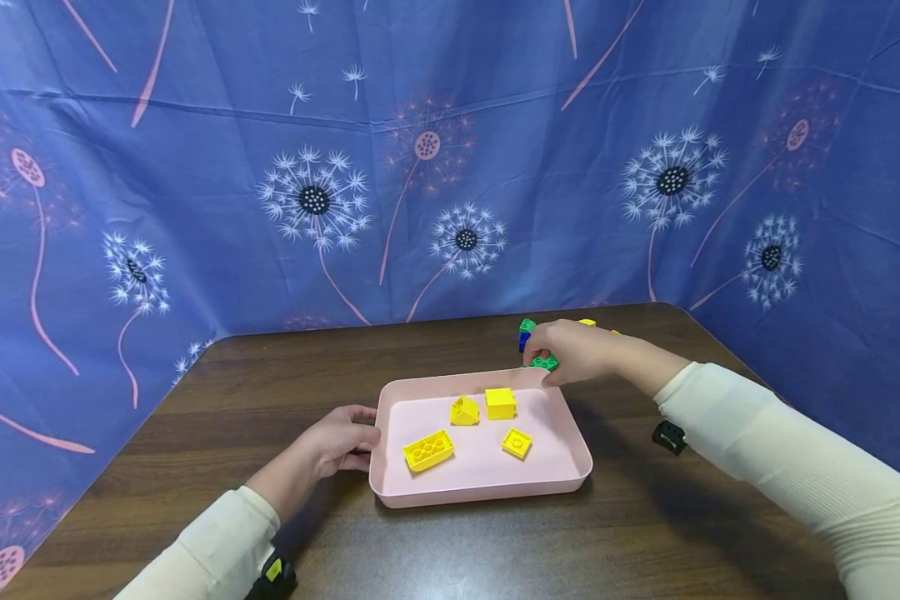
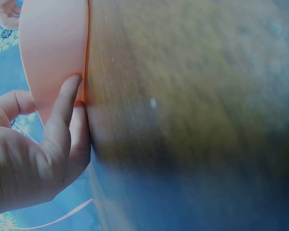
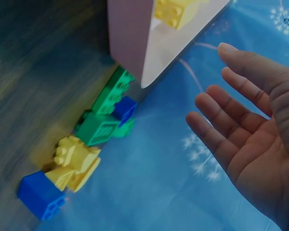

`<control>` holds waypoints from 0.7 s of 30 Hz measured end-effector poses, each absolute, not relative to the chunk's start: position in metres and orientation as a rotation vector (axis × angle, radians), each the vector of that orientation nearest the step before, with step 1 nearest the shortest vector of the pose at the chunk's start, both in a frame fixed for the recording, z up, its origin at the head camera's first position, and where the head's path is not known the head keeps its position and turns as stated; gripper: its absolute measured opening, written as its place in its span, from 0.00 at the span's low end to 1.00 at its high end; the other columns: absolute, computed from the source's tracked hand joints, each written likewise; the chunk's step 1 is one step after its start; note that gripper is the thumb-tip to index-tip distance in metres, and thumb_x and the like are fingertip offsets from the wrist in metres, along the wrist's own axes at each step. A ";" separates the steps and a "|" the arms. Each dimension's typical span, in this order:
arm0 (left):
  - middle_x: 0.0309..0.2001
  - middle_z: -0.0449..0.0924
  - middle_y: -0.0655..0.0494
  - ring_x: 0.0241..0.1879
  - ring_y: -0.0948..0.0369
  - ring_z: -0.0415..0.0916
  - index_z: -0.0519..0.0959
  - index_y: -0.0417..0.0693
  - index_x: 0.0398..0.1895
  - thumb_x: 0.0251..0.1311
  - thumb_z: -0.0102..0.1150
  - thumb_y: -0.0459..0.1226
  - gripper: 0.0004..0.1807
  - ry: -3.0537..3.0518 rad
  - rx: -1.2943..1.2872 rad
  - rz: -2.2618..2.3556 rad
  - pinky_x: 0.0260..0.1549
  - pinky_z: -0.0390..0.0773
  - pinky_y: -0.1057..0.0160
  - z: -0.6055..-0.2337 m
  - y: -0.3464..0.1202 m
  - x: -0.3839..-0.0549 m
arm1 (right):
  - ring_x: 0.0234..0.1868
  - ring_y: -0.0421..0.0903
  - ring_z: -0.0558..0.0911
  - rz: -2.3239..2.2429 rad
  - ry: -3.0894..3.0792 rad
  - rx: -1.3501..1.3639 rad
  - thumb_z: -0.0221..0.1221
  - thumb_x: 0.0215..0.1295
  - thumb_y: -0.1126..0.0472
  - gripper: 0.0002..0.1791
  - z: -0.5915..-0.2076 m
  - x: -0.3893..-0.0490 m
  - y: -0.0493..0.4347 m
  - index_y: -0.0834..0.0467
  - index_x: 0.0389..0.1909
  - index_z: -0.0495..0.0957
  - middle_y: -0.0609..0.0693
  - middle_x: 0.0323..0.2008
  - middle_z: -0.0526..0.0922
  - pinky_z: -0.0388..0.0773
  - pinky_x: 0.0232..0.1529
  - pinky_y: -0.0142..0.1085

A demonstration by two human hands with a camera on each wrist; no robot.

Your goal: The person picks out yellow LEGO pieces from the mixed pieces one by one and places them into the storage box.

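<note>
A pink tray (image 1: 487, 493) lies on the table, holding yellow toy bricks: a long one (image 1: 429, 451), a small sloped one (image 1: 464, 411), a cube-like one (image 1: 501, 403) and a flat square one (image 1: 517, 443). My left hand (image 1: 342, 440) touches the tray's left outer wall, fingers fairly straight against it in the left wrist view. Above the tray's far right corner is my right hand (image 1: 576, 350), its fingers relaxed and holding nothing in the right wrist view. Behind that corner lie a long green brick (image 3: 111, 91), a green block (image 3: 97, 127) and a small blue brick (image 3: 125, 109).
Farther along the row are yellow bricks (image 3: 76, 159) and a larger blue brick (image 3: 40, 193), mostly hidden by the right hand in the head view. A blue dandelion-print cloth (image 1: 450, 167) hangs behind the brown wooden table (image 1: 285, 367).
</note>
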State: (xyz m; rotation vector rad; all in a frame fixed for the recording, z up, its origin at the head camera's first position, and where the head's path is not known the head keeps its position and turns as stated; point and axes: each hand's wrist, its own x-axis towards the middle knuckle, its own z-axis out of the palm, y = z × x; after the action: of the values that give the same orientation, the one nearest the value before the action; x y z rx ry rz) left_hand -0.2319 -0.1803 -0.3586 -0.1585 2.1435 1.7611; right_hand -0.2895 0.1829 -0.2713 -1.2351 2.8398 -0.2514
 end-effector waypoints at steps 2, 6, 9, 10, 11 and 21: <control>0.41 0.78 0.38 0.32 0.54 0.79 0.61 0.31 0.63 0.51 0.52 0.25 0.31 2.146 -0.165 1.758 0.38 0.83 0.48 -0.358 -0.180 -0.232 | 0.38 0.45 0.79 -0.286 2.851 -1.228 0.71 0.51 0.65 0.15 -0.272 -0.294 0.188 0.58 0.42 0.83 0.48 0.39 0.81 0.81 0.42 0.40; 0.41 0.78 0.38 0.33 0.53 0.79 0.62 0.31 0.63 0.51 0.52 0.25 0.31 2.155 -0.176 1.748 0.38 0.83 0.48 -0.358 -0.179 -0.232 | 0.40 0.51 0.82 -0.357 2.870 -1.235 0.67 0.55 0.67 0.13 -0.275 -0.302 0.200 0.60 0.43 0.82 0.53 0.41 0.81 0.81 0.42 0.42; 0.41 0.78 0.38 0.32 0.53 0.79 0.62 0.31 0.63 0.51 0.52 0.25 0.31 2.154 -0.177 1.748 0.37 0.83 0.48 -0.358 -0.179 -0.232 | 0.41 0.52 0.82 -0.385 2.895 -1.216 0.66 0.57 0.67 0.14 -0.278 -0.308 0.210 0.62 0.45 0.82 0.55 0.43 0.81 0.81 0.43 0.44; 0.41 0.78 0.38 0.32 0.53 0.79 0.62 0.31 0.63 0.51 0.52 0.25 0.31 2.154 -0.180 1.751 0.37 0.83 0.48 -0.358 -0.179 -0.232 | 0.41 0.53 0.82 -0.391 2.904 -1.205 0.66 0.57 0.67 0.14 -0.279 -0.310 0.214 0.62 0.46 0.81 0.55 0.43 0.81 0.81 0.43 0.45; 0.40 0.78 0.38 0.32 0.53 0.78 0.62 0.31 0.63 0.51 0.52 0.25 0.31 2.151 -0.176 1.753 0.37 0.83 0.48 -0.358 -0.179 -0.232 | 0.42 0.53 0.82 -0.395 2.912 -1.190 0.66 0.57 0.67 0.15 -0.279 -0.312 0.217 0.62 0.46 0.81 0.56 0.44 0.81 0.81 0.43 0.46; 0.41 0.78 0.38 0.33 0.53 0.79 0.62 0.31 0.62 0.52 0.53 0.25 0.30 2.150 -0.179 1.743 0.38 0.83 0.48 -0.357 -0.180 -0.231 | 0.47 0.61 0.79 -0.352 3.004 -1.040 0.67 0.54 0.68 0.18 -0.297 -0.335 0.240 0.65 0.47 0.80 0.62 0.47 0.80 0.77 0.50 0.54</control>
State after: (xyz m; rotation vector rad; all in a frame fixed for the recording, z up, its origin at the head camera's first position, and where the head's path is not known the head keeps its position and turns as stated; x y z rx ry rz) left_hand -0.2315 -0.1795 -0.3566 -0.1789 2.1504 1.7427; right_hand -0.3353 0.2405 -0.2966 -1.0400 3.0039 -0.3521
